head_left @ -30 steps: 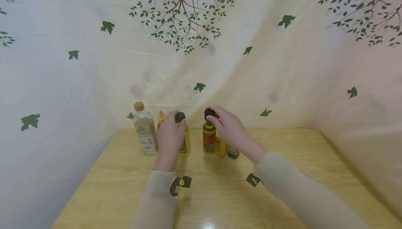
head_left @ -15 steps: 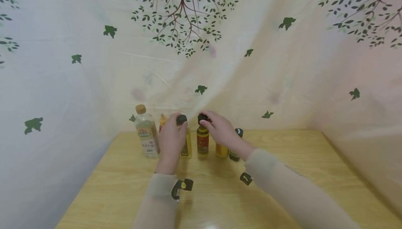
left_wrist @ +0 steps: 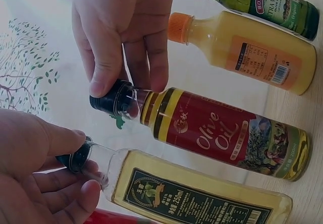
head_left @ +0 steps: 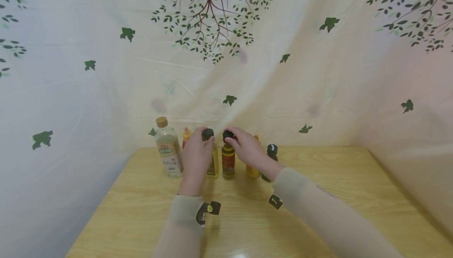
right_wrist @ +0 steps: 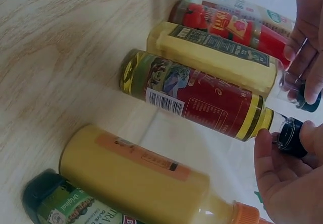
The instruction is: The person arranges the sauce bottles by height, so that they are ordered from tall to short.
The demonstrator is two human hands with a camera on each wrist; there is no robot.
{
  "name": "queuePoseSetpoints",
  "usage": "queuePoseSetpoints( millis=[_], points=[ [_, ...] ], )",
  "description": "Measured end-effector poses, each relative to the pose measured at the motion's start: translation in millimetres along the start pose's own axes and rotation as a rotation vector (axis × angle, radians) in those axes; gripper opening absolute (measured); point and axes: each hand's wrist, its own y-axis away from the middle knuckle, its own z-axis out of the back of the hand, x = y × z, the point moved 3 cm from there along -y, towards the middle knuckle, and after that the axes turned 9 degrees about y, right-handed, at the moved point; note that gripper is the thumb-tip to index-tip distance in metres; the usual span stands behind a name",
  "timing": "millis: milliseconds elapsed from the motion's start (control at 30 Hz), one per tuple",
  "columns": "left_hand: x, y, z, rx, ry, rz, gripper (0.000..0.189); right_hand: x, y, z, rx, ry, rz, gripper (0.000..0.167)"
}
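Note:
My left hand [head_left: 196, 157] grips the dark cap and neck of a square oil bottle [left_wrist: 197, 188] with pale yellow oil and a dark label. Just to its right, my right hand [head_left: 247, 146] pinches the black cap of a round olive oil bottle [head_left: 228, 161] with a red label. Both bottles stand upright on the wooden table [head_left: 240, 218], side by side, a narrow gap between them in the head view. A red tomato sauce bottle [right_wrist: 227, 27] stands beyond the square bottle, mostly hidden by my left hand in the head view.
At the row's left end stands a tall clear bottle [head_left: 169, 152] with a brown cap. Right of my right hand are a yellow bottle [left_wrist: 272, 52] with an orange cap and a dark green olive oil bottle [left_wrist: 267, 2]. A leaf-printed curtain [head_left: 265, 93] hangs behind.
My right hand has moved left with the red-labelled olive oil bottle, away from the yellow bottle and closer to the square one. The left hand keeps its grip in place.

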Motion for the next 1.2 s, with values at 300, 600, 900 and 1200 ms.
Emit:
queuePoseSetpoints(
  millis=[300,600,900,1200],
  points=[
    [-0.1,0.4,-1.6,0.003,0.003,-0.003,0.046,0.7,-1.7,-4.6,0.000,-0.008,0.009,0.043],
    [-0.2,0.6,-1.4,0.013,-0.007,0.000,0.045,0.5,-1.9,-7.8,0.003,-0.021,0.038,0.043],
    [0.5,0.0,0.0,0.008,-0.017,-0.006,0.044,1.2,-0.4,-10.6,0.004,-0.020,0.056,0.045],
    [1.2,-2.7,-1.1,0.028,-0.044,0.027,0.046,1.8,2.0,-9.6,0.020,-0.019,0.036,0.047]
  ],
)
